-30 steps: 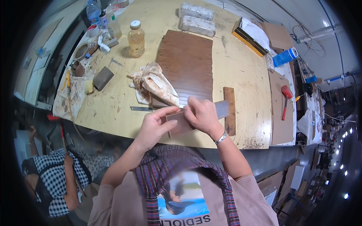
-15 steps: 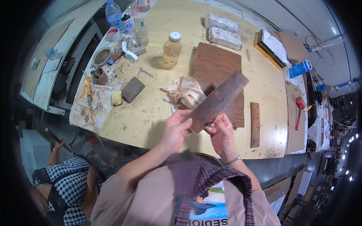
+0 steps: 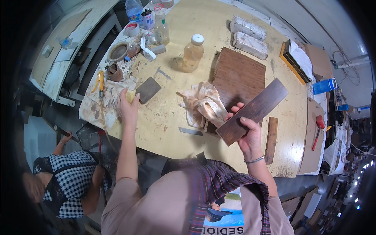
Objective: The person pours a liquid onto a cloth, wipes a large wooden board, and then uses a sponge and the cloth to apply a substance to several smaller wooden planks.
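While the right hand (image 3: 247, 135) grips a dark wooden strip (image 3: 252, 111) just right of the frame's centre, fingers wrapped over its lower end and thumb along the edge, the strip slants up toward the right above the workbench (image 3: 168, 113). Left of centre, the left hand (image 3: 127, 105) reaches out across the bench edge and closes its fingers on a small yellow sponge (image 3: 130, 95), which sits just beside a dark grey sanding block (image 3: 148, 89). Between the two hands a thin metal blade (image 3: 190, 131) lies flat on the bench, and above it a crumpled stained rag (image 3: 203, 102) overlaps the lower left corner of a brown wooden panel (image 3: 239, 76). Right of the held strip, a narrow wooden slat (image 3: 271, 140) lies near the bench's front edge. Farther up, a plastic bottle of amber liquid (image 3: 192, 53) stands left of the panel, and two pale wrapped blocks (image 3: 248, 37) lie beyond it. At the upper left, jars and a water bottle (image 3: 134, 8) crowd together. In the lower left of the frame, another person in a checked shirt (image 3: 72, 178) crouches beside the bench.
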The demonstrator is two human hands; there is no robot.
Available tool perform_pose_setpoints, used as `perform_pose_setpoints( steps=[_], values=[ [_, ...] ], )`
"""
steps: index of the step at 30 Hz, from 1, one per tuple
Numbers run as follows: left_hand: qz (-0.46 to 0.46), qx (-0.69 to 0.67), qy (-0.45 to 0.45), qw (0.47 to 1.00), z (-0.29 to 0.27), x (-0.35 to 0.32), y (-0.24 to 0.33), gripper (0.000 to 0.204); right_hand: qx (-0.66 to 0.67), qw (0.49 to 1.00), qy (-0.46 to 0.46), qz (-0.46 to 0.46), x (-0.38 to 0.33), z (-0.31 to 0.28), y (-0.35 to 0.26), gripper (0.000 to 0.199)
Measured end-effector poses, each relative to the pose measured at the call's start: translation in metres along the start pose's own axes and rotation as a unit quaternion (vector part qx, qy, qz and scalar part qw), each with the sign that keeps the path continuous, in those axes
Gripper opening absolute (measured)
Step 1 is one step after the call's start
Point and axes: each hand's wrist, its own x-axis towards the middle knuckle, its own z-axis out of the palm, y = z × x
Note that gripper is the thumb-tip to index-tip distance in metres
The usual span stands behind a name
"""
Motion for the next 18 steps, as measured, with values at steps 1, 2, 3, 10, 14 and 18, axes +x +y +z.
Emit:
perform_pose_setpoints(
  steps=[1,2,3,10,14,18],
  values=[
    [-0.010,0.042,-0.010,0.999,0.005,0.001,-0.020,0.045,0.008,1.000,-0.006,-0.004,0.004,-0.002,-0.004,0.049],
    [0.006,0.081,-0.032,0.996,0.007,0.001,-0.033,0.046,0.020,1.000,-0.019,-0.012,0.007,-0.004,-0.009,0.049],
    [-0.013,0.091,-0.073,0.993,0.007,-0.001,-0.037,0.047,0.038,0.999,-0.029,-0.013,0.009,-0.005,-0.010,0.049],
    [-0.026,-0.291,-0.106,0.951,-0.047,-0.054,0.130,0.048,0.115,0.993,0.007,-0.006,0.015,-0.004,-0.014,0.040],
    [0.248,-0.322,-0.185,0.895,-0.055,-0.088,0.210,0.053,0.135,0.990,0.024,-0.034,0.012,0.003,-0.015,0.036],
    [0.237,-0.304,-0.155,0.909,-0.052,-0.106,0.239,0.054,0.156,0.987,0.004,-0.046,0.004,0.003,-0.019,0.034]
  ],
)
